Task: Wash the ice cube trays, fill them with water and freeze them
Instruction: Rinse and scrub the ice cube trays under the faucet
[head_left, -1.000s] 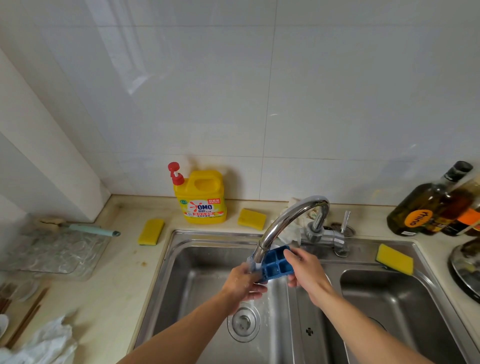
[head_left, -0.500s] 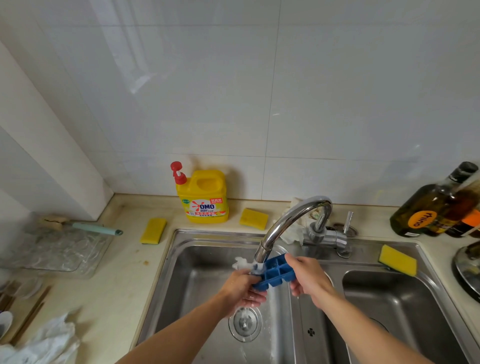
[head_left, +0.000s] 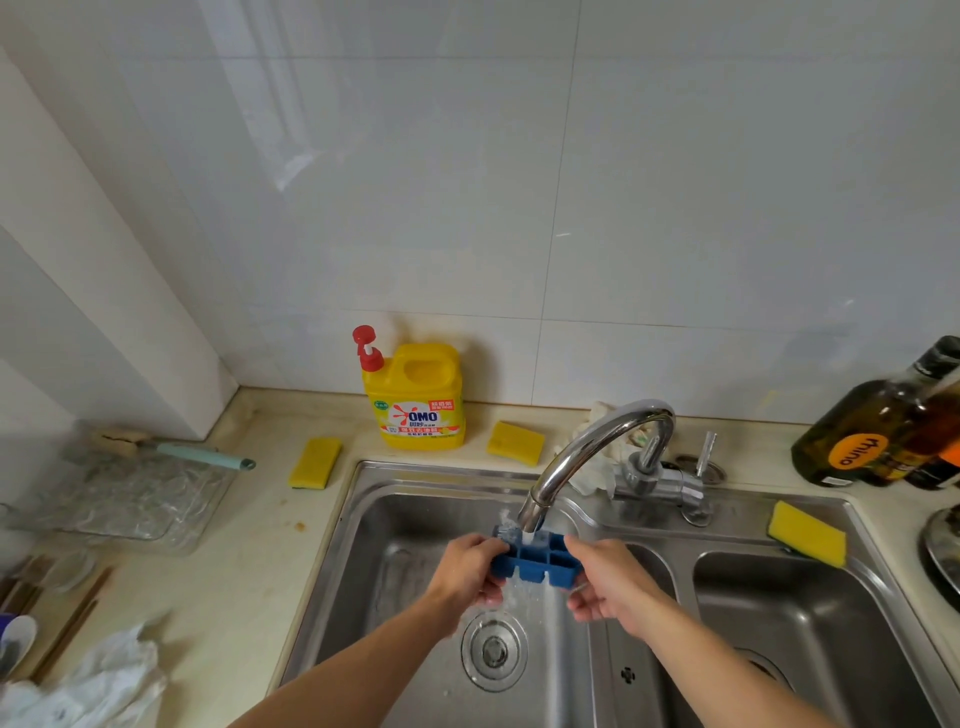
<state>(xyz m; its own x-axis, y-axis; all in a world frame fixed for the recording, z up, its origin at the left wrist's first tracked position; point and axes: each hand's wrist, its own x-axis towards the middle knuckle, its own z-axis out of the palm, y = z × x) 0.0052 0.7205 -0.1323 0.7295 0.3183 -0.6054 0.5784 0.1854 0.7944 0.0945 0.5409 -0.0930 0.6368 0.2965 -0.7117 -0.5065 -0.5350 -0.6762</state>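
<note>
My left hand (head_left: 470, 569) grips the 9 o'clock end of the blue ice cube tray (head_left: 537, 565), fingers curled beneath. My right hand (head_left: 605, 582) grips the 3 o'clock end the same way. The tray sits directly under the faucet (head_left: 587, 447) outlet, above the left sink basin (head_left: 363, 499), with water running into its cells. Recommended procedure: tilt the tray so each cell flushes in turn, then drain toward the strainer (head_left: 492, 649) at 6 o'clock — wet plastic may slip. Countertop, left to right: glass dish (head_left: 130, 499) at 9 o'clock, yellow sponge (head_left: 315, 462), detergent jug (head_left: 415, 395) at 11 o'clock, second sponge (head_left: 515, 442), third sponge (head_left: 808, 532) on the sink rim, oil bottles (head_left: 857, 436) at 2 o'clock — white tiled wall (head_left: 519, 182) behind.
</note>
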